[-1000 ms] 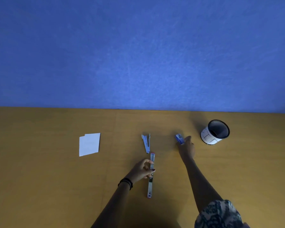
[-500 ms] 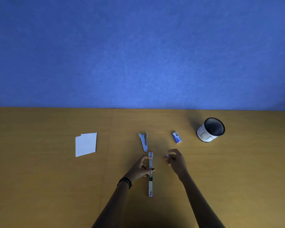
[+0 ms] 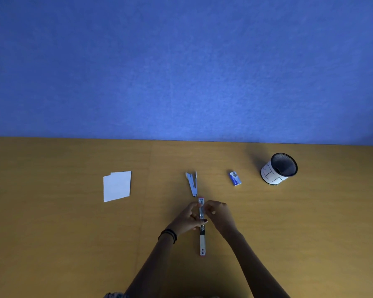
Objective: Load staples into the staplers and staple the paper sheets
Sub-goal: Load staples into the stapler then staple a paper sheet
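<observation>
A pink stapler (image 3: 202, 241) lies flipped fully open in a long straight line on the wooden table (image 3: 73, 244). My left hand (image 3: 188, 218) grips its far half from the left. My right hand (image 3: 219, 214) meets it from the right, fingertips pinched at the stapler's channel; whether staples are between them is too small to tell. A second stapler (image 3: 192, 183), blue and partly open, lies just beyond. The small blue staple box (image 3: 235, 178) rests to the right of it. White paper sheets (image 3: 116, 186) lie at the left.
A black mesh cup with a white label (image 3: 279, 168) stands at the back right. A blue wall (image 3: 181, 72) rises directly behind the table's far edge. A black band circles my left wrist.
My right hand left the staple box at the back and came down to the pink stapler, meeting my left hand. The left hand stayed on the stapler.
</observation>
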The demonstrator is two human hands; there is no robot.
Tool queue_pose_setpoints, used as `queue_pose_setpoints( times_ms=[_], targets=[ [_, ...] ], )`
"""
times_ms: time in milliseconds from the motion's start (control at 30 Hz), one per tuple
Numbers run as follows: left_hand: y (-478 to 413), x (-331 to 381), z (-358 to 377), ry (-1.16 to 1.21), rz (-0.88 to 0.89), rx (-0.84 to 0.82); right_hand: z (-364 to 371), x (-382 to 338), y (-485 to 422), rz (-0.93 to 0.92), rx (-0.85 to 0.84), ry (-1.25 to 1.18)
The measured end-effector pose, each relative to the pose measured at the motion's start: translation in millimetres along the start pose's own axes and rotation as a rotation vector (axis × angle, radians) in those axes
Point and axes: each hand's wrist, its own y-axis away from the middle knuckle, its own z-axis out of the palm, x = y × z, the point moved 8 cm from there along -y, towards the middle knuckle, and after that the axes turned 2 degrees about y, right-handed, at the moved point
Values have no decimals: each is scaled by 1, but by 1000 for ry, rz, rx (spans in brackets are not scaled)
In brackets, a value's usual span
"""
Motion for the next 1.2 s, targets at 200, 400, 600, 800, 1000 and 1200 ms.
queue_pose_setpoints(
  times_ms=[200,400,600,800,1000,1200],
  targets=[
    [-3,-2,0,23,6,14,3,-12,0,-50,-12,175],
    [-6,-5,0,16,18,17,7,-20,-1,-144,-58,299],
    [-9,-6,1,-2,25,18,12,-24,-1,-212,-131,438],
    [-11,-8,0,-1,21,27,16,-26,-2,-275,-175,535],
    [-13,-11,1,9,26,30,20,-24,0,-310,-195,493],
    [-14,-12,0,0,21,37,11,-16,1,-223,-202,273]
  ],
)
